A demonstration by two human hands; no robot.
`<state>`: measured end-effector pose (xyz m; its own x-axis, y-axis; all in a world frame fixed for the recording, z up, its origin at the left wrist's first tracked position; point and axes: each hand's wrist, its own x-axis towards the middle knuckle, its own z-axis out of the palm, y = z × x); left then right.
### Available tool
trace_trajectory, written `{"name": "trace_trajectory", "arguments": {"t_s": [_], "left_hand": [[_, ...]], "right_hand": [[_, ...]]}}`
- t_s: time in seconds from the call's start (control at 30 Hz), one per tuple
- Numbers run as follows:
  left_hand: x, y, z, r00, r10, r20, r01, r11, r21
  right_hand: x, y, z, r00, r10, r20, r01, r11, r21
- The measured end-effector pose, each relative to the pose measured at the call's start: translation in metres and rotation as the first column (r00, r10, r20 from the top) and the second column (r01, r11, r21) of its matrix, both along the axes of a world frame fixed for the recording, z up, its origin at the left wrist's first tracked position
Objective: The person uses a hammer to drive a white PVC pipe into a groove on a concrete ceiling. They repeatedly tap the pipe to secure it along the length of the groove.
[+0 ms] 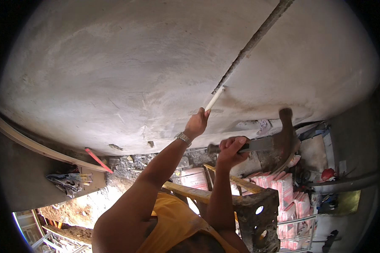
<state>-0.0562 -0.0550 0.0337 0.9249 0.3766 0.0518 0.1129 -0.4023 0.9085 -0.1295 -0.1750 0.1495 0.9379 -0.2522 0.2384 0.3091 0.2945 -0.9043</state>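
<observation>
My left hand (197,124), with a metal watch at its wrist, is closed around a pale, straight chisel (215,99). The chisel's far tip meets the wall at the lower end of a narrow, rough groove (251,44), which runs up to the right through the grey plaster wall (126,63). My right hand (233,152) is wrapped round the dark grip of a hammer (259,144), held lower and to the right, apart from the chisel. Its long, dark head, slightly blurred, points toward the wall on one side and curves away on the other.
Below me stands a yellow bar frame (190,192) beside a dark, holed post (255,219). Stacked pink-and-white bags (285,192) lie at the lower right. Rubble (128,173) lines the wall's foot. A red strip (99,160) and crumpled cloth (69,181) are at the left.
</observation>
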Motion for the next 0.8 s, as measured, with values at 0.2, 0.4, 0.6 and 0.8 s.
{"name": "trace_trajectory", "arguments": {"t_s": [0.2, 0.4, 0.6, 0.8], "left_hand": [[0.001, -0.002, -0.002, 0.997, -0.008, 0.075, 0.011, 0.999, -0.043], [-0.001, 0.008, 0.004, 1.000, -0.002, -0.023, 0.001, 1.000, -0.025], [0.004, -0.014, 0.003, 0.996, -0.054, 0.077, 0.059, 0.995, -0.076], [0.002, 0.005, -0.002, 0.999, -0.005, 0.034, 0.008, 0.997, -0.082]], "right_hand": [[0.071, -0.002, -0.122, 0.993, -0.043, 0.108, 0.112, 0.613, -0.782], [0.027, 0.023, -0.002, 0.957, 0.071, -0.283, -0.129, 0.973, -0.191], [0.077, -0.006, -0.114, 0.985, -0.085, 0.151, 0.162, 0.753, -0.638], [0.036, 0.026, -0.006, 0.906, 0.110, -0.408, -0.172, 0.978, -0.118]]}}
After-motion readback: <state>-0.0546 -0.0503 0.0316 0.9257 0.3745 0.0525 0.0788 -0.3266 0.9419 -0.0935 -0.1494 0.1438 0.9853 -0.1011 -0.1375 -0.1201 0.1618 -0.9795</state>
